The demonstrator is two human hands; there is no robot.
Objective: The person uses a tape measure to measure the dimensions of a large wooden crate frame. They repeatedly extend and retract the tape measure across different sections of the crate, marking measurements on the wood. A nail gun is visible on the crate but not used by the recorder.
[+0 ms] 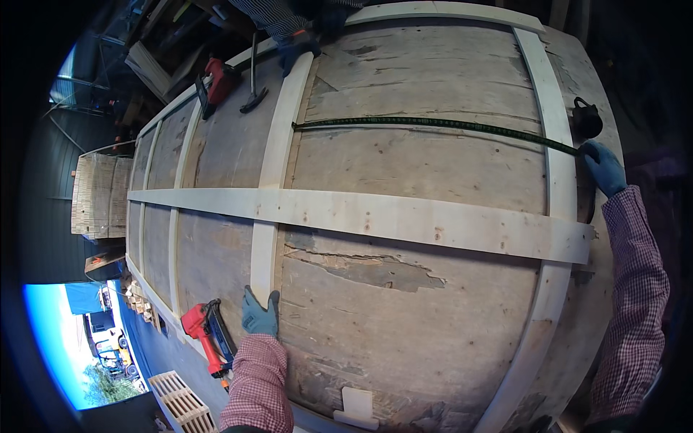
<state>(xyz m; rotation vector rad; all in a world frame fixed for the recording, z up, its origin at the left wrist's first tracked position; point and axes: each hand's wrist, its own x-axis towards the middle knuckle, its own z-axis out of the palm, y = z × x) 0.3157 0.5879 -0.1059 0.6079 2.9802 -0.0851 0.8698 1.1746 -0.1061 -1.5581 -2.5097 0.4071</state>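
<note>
Spanning the lower part of the mid. slat (280, 151), our L hand (260, 314) (blue glove) has thumb & fingers spread apart, one to each side of the wood, nr the panel's near edge. Our R hand (605, 167), also gloved, is at the panel's R edge, fingertips at the R end of the measuring tape (447, 125); we can't tell if they pinch it.

Tape pos.: green/dark blade laid out L–R across the far half of the panel (419, 173), from the mid. slat to just past the outer face of the R slat (546, 94), w/ a slight bow. A blk rounded item (587, 119) sits just beyond our R hand, nr the panel's R edge.

Frame: pale wood slats; one long slat (404, 222) runs L–R approx. along the panel's centre, crossing the mid. & R slats. Panel surface is worn, w/ torn veneer betw. these two slats, on the near half.

Tools: red nail gun (209, 339) lies just L of our L hand, at the near edge; red power tool (219, 81) & hammer (254, 99) lie at the far edge, L of the mid. slat. Co-worker's gloved hand (297, 52) is at that slat's far end, below a striped sleeve (271, 16). Small pale wood pc. (356, 405) lies at the near edge, R of our L hand.
</note>
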